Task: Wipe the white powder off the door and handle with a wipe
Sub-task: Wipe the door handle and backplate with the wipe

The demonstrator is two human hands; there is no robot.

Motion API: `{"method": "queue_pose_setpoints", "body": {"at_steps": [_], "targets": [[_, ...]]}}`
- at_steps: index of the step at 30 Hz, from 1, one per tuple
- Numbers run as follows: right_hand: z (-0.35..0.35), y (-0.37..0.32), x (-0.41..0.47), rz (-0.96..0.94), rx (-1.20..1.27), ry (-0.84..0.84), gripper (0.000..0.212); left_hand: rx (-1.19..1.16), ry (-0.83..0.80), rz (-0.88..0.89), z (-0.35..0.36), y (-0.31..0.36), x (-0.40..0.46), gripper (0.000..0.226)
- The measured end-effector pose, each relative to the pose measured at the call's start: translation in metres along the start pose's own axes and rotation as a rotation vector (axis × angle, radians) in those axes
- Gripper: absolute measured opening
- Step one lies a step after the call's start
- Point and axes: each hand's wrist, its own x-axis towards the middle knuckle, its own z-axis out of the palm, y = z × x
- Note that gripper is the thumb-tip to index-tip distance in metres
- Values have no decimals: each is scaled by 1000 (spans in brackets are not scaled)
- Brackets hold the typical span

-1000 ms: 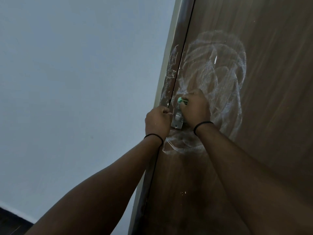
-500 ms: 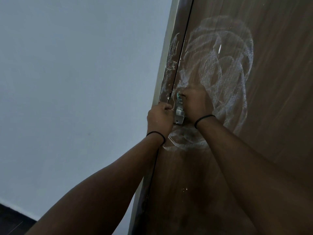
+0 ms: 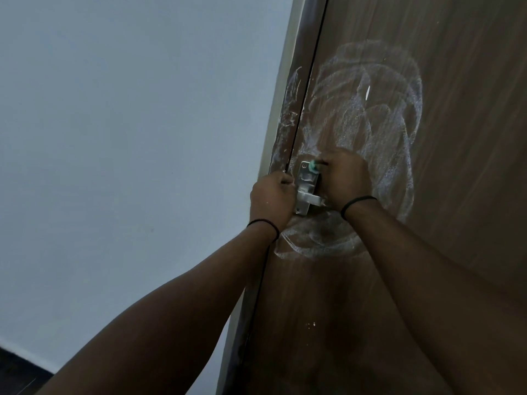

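A brown wooden door (image 3: 445,166) fills the right side, smeared with swirls of white powder (image 3: 379,115) around its metal handle (image 3: 309,195). My right hand (image 3: 345,178) grips a small green-and-white wipe (image 3: 313,166) and holds it against the top of the handle plate. My left hand (image 3: 271,198) is curled against the door edge just left of the handle plate; what it holds is hidden. More powder streaks the door frame (image 3: 288,124) beside the gap.
A plain pale wall (image 3: 128,138) takes up the left half. A strip of dark floor (image 3: 17,372) shows at the bottom left corner. A few white specks (image 3: 310,325) sit low on the door.
My right hand has slid to the right off the handle plate, which now shows along with the lever. The wipe stays at the plate's top. My left hand has barely moved.
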Motion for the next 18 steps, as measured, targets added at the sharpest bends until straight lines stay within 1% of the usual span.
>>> {"method": "queue_pose_setpoints", "body": {"at_steps": [2, 5, 7, 11, 13, 14, 16, 18], "targets": [[2, -7, 3, -23, -6, -22, 22, 3, 5, -20, 1, 2, 2, 22], [5, -18, 4, -135, -100, -102, 22, 10, 1, -13, 4, 6, 2, 21], [4, -9, 1, -151, -101, -93, 21, 14, -2, -6, 5, 7, 0, 21], [-4, 9, -14, 120, 196, -10, 17, 24, -2, -22, 5, 4, 1, 23], [-1, 6, -13, 186, 284, 26, 15, 44, 9, 7, 8, 6, 4, 24], [1, 2, -10, 186, 287, 47, 15, 51, 17, 30, 8, 8, 5, 24], [6, -2, -6, 99, 223, 70, 17, 60, 37, 83, 8, 12, 8, 23], [10, -4, -8, -48, 77, 28, 19, 61, 53, 103, 6, 12, 9, 23]]}}
